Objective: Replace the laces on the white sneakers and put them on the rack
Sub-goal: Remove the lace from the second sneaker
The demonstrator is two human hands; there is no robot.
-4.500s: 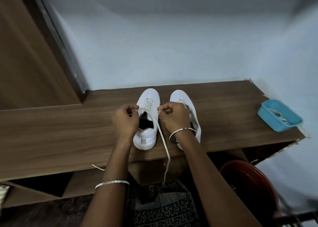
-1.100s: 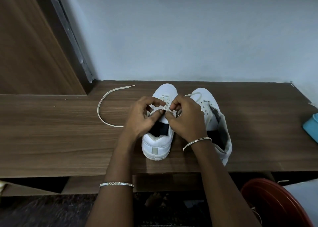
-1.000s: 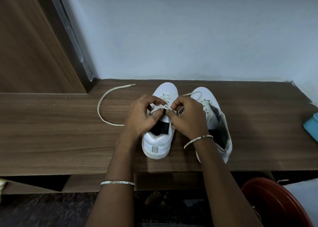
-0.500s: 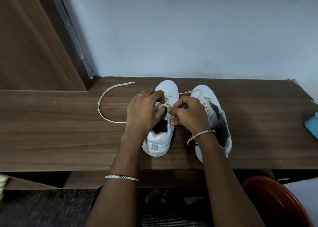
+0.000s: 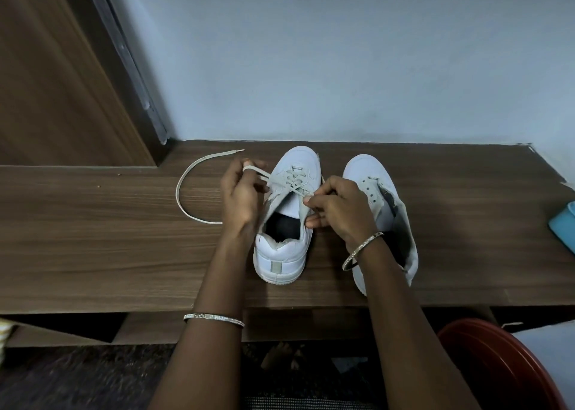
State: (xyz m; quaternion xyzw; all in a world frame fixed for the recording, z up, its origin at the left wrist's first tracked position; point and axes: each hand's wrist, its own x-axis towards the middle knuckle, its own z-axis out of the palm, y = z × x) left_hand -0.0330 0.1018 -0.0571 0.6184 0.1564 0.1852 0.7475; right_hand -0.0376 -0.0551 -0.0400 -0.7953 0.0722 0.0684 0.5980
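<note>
Head view showed the lacing step in hand on the first sneaker (image 5: 281, 254), which stood heel toward the person at the middle of the counter (image 5: 93, 238), close to its front edge. The left hand (image 5: 241, 192) had its grip closed on the lace (image 5: 177, 192), which crossed over the forefinger and ran taut to the upper eyelets. The slack end curved away across the counter toward the back left corner. The right hand (image 5: 339, 207) pinched the other run of lace in a closed grip at the eyelet row on its own side. Several crossings were already in place over the tongue, though the topmost eyelets seemed not yet filled. The second sneaker (image 5: 367, 170) lay just beside the first, nearer the right edge, with bare eyelets and its collar sagging open. The next move probably called for drawing both runs even and feeding a tip through the next hole. After that, the second sneaker would need lacing, so the rack step was some way off.
</note>
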